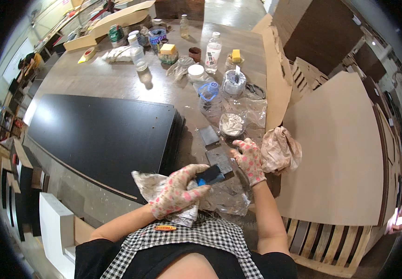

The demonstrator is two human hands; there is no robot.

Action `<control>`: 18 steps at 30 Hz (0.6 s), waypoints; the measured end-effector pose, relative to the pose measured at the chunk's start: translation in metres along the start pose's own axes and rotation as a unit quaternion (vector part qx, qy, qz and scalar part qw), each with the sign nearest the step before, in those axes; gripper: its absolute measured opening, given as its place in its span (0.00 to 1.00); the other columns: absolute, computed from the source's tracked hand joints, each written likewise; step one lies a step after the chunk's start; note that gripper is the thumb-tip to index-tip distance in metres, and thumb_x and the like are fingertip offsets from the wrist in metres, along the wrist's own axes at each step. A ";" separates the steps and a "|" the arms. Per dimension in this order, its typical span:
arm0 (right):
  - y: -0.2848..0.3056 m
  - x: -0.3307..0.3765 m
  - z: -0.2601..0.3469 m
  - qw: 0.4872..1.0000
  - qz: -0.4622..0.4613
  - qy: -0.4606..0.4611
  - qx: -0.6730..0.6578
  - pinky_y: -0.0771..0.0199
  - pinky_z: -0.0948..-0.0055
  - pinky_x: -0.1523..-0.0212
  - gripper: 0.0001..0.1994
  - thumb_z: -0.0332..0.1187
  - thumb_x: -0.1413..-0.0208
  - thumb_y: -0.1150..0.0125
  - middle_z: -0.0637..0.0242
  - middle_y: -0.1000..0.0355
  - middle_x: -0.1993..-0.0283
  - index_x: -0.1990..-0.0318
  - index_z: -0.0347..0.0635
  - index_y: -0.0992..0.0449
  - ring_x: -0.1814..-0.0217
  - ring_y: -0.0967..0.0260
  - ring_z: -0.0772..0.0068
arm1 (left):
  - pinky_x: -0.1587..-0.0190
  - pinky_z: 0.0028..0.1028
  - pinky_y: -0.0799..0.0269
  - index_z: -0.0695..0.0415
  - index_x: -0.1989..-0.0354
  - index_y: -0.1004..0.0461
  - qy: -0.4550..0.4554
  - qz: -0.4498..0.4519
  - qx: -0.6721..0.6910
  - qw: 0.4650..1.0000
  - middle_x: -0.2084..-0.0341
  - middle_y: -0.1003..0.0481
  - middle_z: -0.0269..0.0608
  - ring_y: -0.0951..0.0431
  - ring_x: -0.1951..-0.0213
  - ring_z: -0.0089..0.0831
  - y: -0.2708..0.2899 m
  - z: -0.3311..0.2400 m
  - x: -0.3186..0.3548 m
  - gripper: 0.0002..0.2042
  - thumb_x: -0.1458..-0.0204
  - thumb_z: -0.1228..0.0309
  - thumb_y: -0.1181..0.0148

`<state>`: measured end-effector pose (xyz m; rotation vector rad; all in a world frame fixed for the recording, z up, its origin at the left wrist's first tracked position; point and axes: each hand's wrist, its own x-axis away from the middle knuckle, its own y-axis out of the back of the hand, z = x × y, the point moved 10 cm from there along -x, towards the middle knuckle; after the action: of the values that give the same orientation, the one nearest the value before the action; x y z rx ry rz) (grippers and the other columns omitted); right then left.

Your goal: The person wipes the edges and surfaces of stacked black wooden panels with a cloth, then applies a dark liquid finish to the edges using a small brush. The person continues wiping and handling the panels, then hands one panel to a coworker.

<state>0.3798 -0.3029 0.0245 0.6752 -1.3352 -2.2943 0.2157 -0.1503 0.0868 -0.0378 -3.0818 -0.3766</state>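
Note:
My left hand [180,190], in a white glove with pink spots, is closed on a small black rectangular block [209,174]. A bit of blue [202,182] shows by its thumb. A stained white rag [147,184] lies under and beside that hand. My right hand [249,160], gloved the same way, is over the table with its fingers apart, just below a round tub [232,124] holding crumpled white cloth. No held thing shows in it. Left of it lie a dark grey block [219,159] and a smaller grey pad [209,136].
A stack of black panels [103,135] covers the table's left side. Bottles, jars and yellow sponges [167,49] stand at the back, with a clear bottle [213,52] among them. A stained cloth [281,149] hangs by the right edge, beside large brown boards [335,153].

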 end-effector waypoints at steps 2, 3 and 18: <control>-0.002 -0.005 -0.026 0.999 0.016 -0.024 -0.038 0.27 0.58 0.55 0.10 0.34 0.49 0.35 0.58 0.25 0.58 0.59 0.44 0.20 0.54 0.27 0.56 | 0.44 0.33 0.29 0.64 0.42 0.30 0.032 -0.009 0.017 0.999 0.50 0.24 0.52 0.24 0.48 0.36 -0.016 0.016 -0.001 0.25 0.47 0.66 0.34; 0.017 -0.006 -0.015 0.995 -0.070 0.065 0.002 0.27 0.58 0.55 0.09 0.34 0.48 0.36 0.58 0.25 0.59 0.60 0.44 0.21 0.55 0.27 0.56 | 0.43 0.33 0.30 0.64 0.42 0.30 0.031 -0.010 0.021 0.999 0.49 0.25 0.52 0.24 0.47 0.36 -0.021 0.020 -0.003 0.25 0.47 0.66 0.34; 0.028 -0.001 -0.042 0.998 0.025 0.045 0.035 0.26 0.59 0.66 0.06 0.32 0.43 0.41 0.56 0.22 0.70 0.59 0.46 0.21 0.68 0.24 0.52 | 0.47 0.36 0.28 0.60 0.40 0.30 0.060 -0.036 0.028 0.997 0.52 0.23 0.52 0.22 0.50 0.41 -0.039 0.053 -0.030 0.25 0.44 0.62 0.37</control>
<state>0.4079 -0.3448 0.0313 0.7504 -1.3811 -2.1597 0.2428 -0.1755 0.0254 0.0932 -2.9785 -0.2832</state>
